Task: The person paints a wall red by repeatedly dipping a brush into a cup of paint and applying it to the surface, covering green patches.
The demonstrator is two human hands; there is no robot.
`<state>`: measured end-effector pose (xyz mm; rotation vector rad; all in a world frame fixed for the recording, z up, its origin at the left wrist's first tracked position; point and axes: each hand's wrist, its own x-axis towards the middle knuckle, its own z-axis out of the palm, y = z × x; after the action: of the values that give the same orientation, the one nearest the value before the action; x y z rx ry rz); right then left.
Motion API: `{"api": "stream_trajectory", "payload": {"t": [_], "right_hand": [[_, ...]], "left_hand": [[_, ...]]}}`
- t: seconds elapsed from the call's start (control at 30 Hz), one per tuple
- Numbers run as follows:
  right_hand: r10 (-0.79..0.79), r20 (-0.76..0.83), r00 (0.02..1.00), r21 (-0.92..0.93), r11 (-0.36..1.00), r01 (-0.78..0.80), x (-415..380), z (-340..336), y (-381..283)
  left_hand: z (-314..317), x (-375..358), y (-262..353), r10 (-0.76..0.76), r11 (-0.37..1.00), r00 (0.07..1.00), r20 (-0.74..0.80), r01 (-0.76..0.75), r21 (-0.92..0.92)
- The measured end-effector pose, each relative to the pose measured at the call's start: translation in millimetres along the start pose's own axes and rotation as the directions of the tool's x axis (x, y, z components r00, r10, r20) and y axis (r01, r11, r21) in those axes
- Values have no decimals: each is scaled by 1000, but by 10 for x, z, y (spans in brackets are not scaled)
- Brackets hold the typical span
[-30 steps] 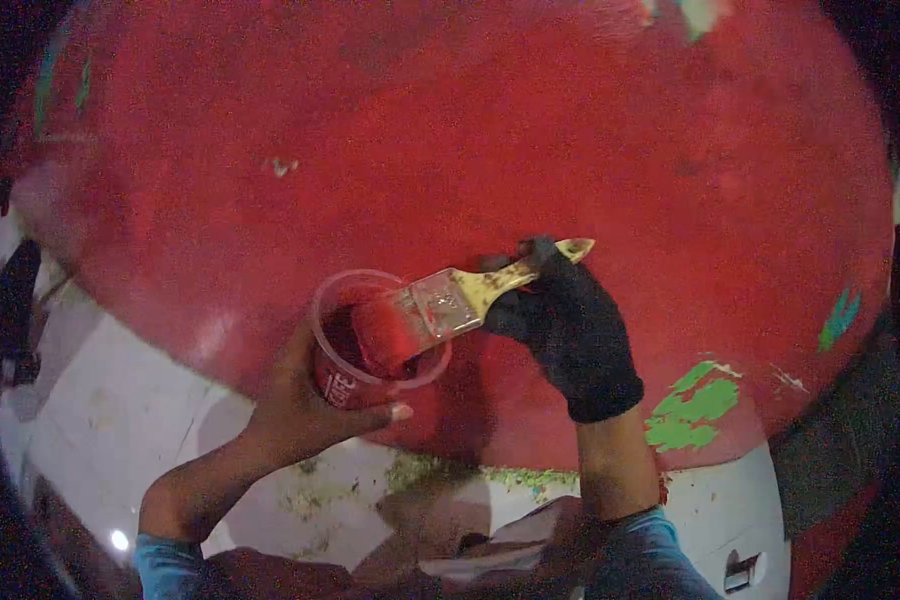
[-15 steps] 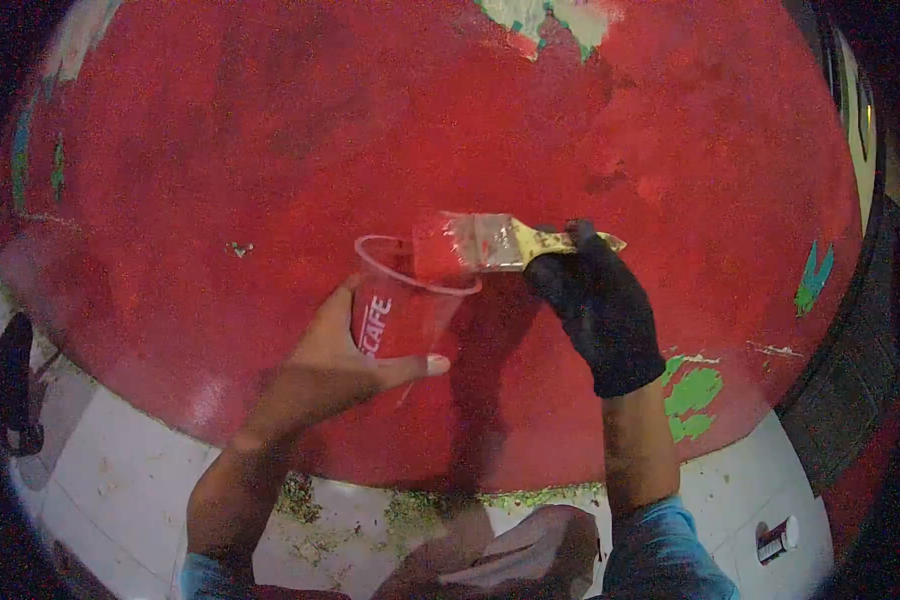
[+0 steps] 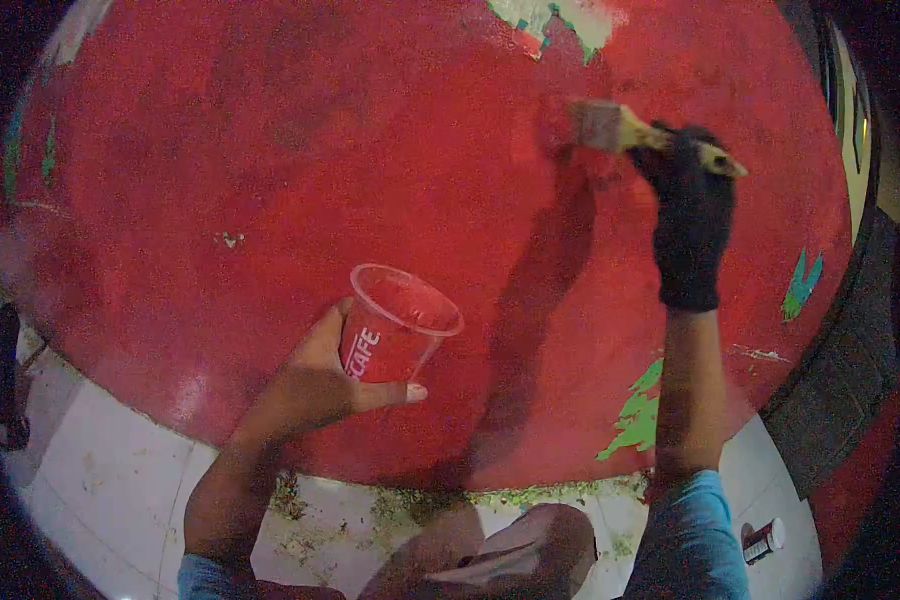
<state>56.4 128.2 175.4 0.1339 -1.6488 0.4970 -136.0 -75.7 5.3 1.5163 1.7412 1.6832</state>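
Right hand [image 3: 692, 200]: fingers pinch your brush [image 3: 602, 126]; stroke lightly.
Left hand [image 3: 315, 378]: fingers wrap your cup [image 3: 395, 345]; hold level.

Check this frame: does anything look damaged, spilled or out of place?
Yes. The red surface looks chipped: a green patch shows at lower right and a pale patch at top. A small container seems to lie on its side on the floor.

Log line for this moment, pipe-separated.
left hand: holds cup | right hand: gloved, grips brush | brush: outside cup, at red surface, contact unclear
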Motion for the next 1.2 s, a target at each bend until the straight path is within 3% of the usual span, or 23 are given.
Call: {"api": "stream_trajectory", "payload": {"t": [0.07,0.1,0.17,0.2,0.27,0.33,0.4,0.43,0.47,0.5,0.57,0.6,0.67,0.73,0.8,0.83,0.87,0.93,1.0,1.07,1.13,1.17,1.2], "right_hand": [[-138,-99,985,47,989,143,102,-100,-95],[-136,-95,986,47,989,141,92,-90,-161],[-255,45,966,-287,923,257,29,-59,-272],[-255,49,966,-290,922,258,-27,30,-269],[41,95,995,130,990,-53,-140,216,-221],[13,85,996,79,997,-20,-64,219,-180],[-19,79,997,32,999,16,113,109,-141],[-260,113,959,-297,912,283,254,-69,-135],[-460,225,859,-570,653,499,334,-163,-158],[-460,231,857,-572,648,502,322,-143,-220],[-300,103,948,-303,899,317,219,-44,-369],[-305,106,946,-309,894,323,167,24,-383],[40,189,981,27,999,-45,81,132,-337],[28,203,979,39,999,-37,221,118,-265],[13,222,975,52,998,-25,475,70,-263],[-159,242,957,-191,959,207,641,-12,-323],[-311,303,901,-411,811,418,745,-62,-373],[-350,269,897,-312,850,425,826,-76,-435],[-390,228,892,-209,875,436,830,-42,-500],[-146,258,955,-74,983,170,735,65,-543],[-188,294,937,-107,968,228,906,97,-437],[-227,333,915,-137,949,285,1024,109,-391],[-226,333,915,-138,949,284,1151,90,-399]], "left_hand": [[-11,-37,-42,3,997,1000,20,-1,-82],[-8,-58,-109,20,1000,1000,-18,-20,15],[-18,-104,-173,41,993,998,-53,-35,112],[-32,-127,-197,45,986,997,-57,-36,161],[-42,-155,-151,49,977,997,-58,-36,210],[-65,-201,-7,-1,999,1000,25,2,-35],[-97,-224,-55,28,999,999,46,-27,-25],[-106,-236,-76,56,998,996,68,-55,-16],[-116,-261,-40,57,998,996,68,-55,-22],[-132,-297,36,40,995,997,62,-34,-95],[-153,-326,87,32,984,997,64,-21,-175],[-171,-348,71,31,986,998,56,-21,-167],[-195,-360,86,33,987,998,48,-25,-160],[-215,-368,128,119,972,990,78,-100,-215],[-216,-390,140,102,975,993,67,-86,-206],[-211,-398,147,79,978,995,55,-67,-199],[-212,-405,168,82,976,995,54,-70,-204],[-218,-409,207,54,927,996,73,-23,-374],[-216,-403,198,64,916,993,97,-20,-400],[-224,-399,155,73,908,990,119,-17,-419],[-241,-390,74,151,982,984,93,-139,-125],[-248,-398,72,151,982,984,95,-139,-125],[-253,-406,75,58,993,993,102,-46,-113]]}}
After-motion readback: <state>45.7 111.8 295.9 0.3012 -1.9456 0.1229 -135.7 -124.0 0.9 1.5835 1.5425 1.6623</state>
